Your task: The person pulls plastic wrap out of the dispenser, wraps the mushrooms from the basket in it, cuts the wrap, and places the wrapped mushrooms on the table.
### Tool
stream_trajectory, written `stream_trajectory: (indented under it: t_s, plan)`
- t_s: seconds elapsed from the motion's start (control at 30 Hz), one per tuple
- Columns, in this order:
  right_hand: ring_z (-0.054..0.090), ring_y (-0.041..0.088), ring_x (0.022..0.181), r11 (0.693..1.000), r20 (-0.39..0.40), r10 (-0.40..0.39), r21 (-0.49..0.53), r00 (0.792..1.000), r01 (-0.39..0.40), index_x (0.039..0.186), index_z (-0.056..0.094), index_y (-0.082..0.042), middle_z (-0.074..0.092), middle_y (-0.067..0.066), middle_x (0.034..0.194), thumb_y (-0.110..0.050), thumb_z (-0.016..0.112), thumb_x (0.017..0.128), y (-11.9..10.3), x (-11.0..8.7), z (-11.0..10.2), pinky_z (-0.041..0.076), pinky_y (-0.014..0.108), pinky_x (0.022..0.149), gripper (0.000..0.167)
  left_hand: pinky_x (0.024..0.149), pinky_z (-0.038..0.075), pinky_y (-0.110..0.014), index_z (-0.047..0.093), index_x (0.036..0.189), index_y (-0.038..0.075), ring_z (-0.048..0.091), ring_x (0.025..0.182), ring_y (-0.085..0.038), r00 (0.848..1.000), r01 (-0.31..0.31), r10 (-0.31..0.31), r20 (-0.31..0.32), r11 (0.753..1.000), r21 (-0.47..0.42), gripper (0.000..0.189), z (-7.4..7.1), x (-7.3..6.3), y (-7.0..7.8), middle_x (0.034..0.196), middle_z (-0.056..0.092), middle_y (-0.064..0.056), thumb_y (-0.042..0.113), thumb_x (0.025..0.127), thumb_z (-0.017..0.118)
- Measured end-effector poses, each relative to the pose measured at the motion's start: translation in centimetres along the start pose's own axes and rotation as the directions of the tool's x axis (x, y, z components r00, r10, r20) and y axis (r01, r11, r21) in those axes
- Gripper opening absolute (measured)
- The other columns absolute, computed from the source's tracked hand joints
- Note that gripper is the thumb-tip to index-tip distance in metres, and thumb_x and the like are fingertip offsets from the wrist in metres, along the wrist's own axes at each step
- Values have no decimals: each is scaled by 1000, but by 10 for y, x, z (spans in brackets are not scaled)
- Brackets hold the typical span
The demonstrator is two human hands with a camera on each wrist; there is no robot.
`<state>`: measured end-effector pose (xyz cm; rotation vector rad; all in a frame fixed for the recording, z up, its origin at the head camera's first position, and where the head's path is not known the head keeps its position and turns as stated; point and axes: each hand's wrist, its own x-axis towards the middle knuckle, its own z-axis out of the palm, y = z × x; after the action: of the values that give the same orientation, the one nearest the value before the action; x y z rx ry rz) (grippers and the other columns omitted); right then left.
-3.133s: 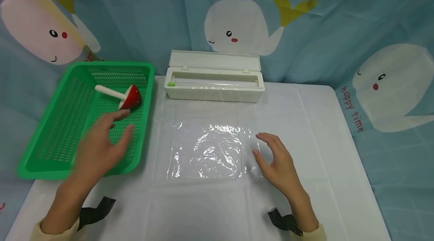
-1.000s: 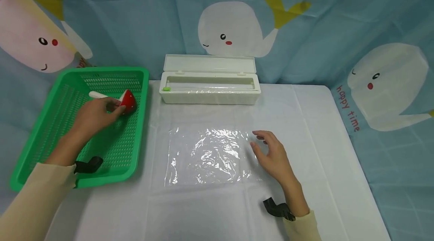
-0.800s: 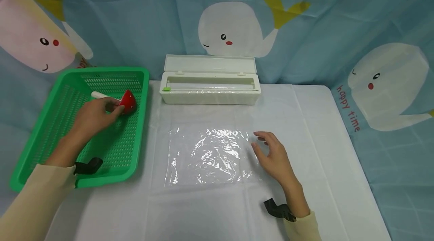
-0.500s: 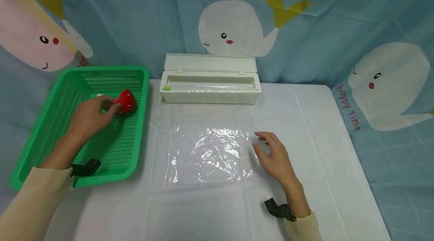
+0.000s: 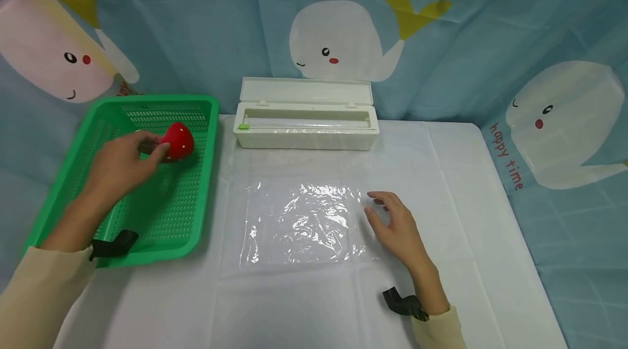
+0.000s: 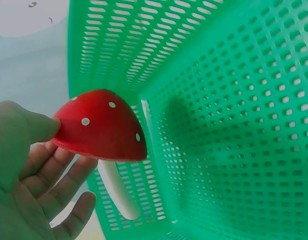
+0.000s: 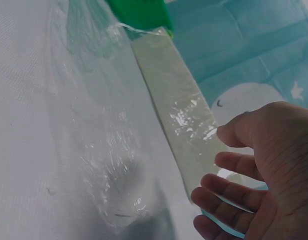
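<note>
In the head view my left hand (image 5: 118,166) holds a toy mushroom (image 5: 179,142) over the green basket (image 5: 212,174). The left wrist view shows the thumb and fingers pinching the rim of its red, white-dotted cap (image 6: 106,127), with the white stem (image 6: 116,192) hanging below. A clear sheet of cling film (image 5: 299,223) lies on the white table, drawn out from the white cling film dispenser (image 5: 306,139). My right hand (image 5: 399,229) hovers by the film's right edge, fingers loosely bent and holding nothing.
The dispenser's lid (image 5: 306,91) stands raised at the back, and a small green slider (image 5: 243,126) sits at its left end. A blue curtain (image 5: 206,27) with whale prints hangs behind and beside the white tablecloth (image 5: 461,229).
My left hand reached into the basket, took hold of the mushroom and lifted it slightly, turning the red cap's top toward the head camera. The right hand has barely moved.
</note>
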<state>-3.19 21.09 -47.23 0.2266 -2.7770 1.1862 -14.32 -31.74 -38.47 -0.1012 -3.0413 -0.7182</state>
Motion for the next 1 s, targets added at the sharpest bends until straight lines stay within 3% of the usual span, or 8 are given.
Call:
stream_trajectory:
  t_s: [0.33,0.57,0.8,1.0]
  plan:
    - [70,30,117,1000,8,-13,-12,1000,13,133,67,-4,70,11,130,-14,73,99,-1,-4,2,58,51,97,36,57,43,-35,68,126,-1,68,92,-43,999,-24,25,-44,999,23,40,-15,-13,27,114,74,-29,33,105,62]
    - [69,29,117,1000,13,-10,-14,1000,10,132,68,-5,70,10,130,-15,73,99,-2,-5,2,58,50,98,35,64,45,-42,69,132,3,67,96,-41,991,-67,69,-112,997,27,40,-27,-31,57,118,76,-23,31,103,66]
    - [68,29,119,1000,11,2,-10,1000,-2,132,68,-6,70,10,131,-16,73,99,-4,-4,2,56,52,101,35,67,48,-46,70,129,4,69,97,-39,973,-146,146,-177,989,11,36,-24,-44,93,116,77,-20,25,99,72]
    - [68,28,118,1000,2,-18,-11,1000,18,131,69,-5,71,9,130,-15,74,98,-6,-3,3,56,49,100,35,66,54,-40,71,127,4,73,96,-36,959,-196,192,-210,981,4,42,-16,-56,113,113,79,-18,20,91,83]
